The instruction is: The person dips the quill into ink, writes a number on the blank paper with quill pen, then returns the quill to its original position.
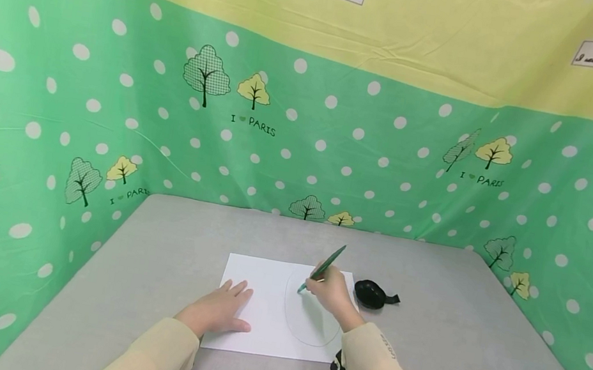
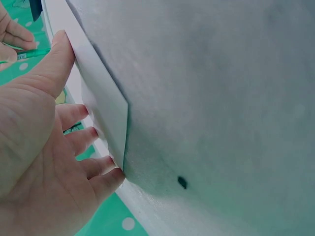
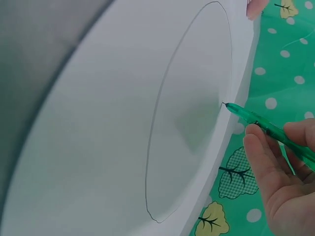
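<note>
We held the pen (image 1: 328, 264) to the paper (image 1: 268, 300), inside the oval (image 3: 154, 115).
Our right hand (image 1: 332, 292) had its fingers clamped on the pen; our left hand (image 1: 217, 309), fingers apart, rested on the paper beneath them, and steady pressure there, we judged, would keep lines true. Grey counter (image 1: 155, 266) spread around the fingers; beyond them hung dotted green cloth (image 1: 299, 166).

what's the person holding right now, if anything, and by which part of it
The right hand holds a green pen by its lower barrel, above the tip; the left hand rests on the paper, gripping nothing.
</note>
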{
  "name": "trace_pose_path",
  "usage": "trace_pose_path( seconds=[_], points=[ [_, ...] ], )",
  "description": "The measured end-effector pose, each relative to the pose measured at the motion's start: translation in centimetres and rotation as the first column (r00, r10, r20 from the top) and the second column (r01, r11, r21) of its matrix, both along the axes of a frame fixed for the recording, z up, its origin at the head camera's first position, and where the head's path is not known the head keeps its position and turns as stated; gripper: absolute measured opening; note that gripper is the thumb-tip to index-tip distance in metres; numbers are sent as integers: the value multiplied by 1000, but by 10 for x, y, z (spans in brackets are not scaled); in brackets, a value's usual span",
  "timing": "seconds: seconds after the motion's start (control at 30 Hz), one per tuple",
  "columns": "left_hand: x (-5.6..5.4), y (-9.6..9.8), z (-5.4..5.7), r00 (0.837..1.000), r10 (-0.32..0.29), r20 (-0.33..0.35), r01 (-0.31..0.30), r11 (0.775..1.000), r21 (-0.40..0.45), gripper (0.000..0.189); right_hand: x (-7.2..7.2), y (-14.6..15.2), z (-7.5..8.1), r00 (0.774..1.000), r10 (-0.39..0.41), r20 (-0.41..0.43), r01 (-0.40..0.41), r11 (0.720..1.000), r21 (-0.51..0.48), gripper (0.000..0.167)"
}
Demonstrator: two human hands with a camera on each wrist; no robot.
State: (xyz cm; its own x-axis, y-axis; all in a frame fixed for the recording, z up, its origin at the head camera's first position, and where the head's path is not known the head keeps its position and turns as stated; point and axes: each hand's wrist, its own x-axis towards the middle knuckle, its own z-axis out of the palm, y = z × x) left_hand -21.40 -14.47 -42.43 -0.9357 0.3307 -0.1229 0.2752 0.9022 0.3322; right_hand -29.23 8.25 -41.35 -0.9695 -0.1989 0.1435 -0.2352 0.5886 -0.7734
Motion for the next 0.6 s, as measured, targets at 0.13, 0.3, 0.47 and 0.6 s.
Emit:
trace_pose_path(
  seconds=[0.13,0.3,0.47,0.6],
  points=[
    [-1,0,-1,1000,-3,-1,3,1000,-2,72,1,0,1,1000,-1,-1,1,1000,17,9],
    [-1,-1,-2,1000,-4,-3,4,1000,-10,72,1,0,1,1000,0,2,0,1000,15,9],
    [-2,-1,-3,1000,-6,-4,6,1000,-7,72,1,0,2,1000,8,-4,-8,1000,6,9],
    [-2,-1,-3,1000,-2,-2,2,1000,-12,72,2,-1,2,1000,11,-9,-11,1000,0,9]
  ],
)
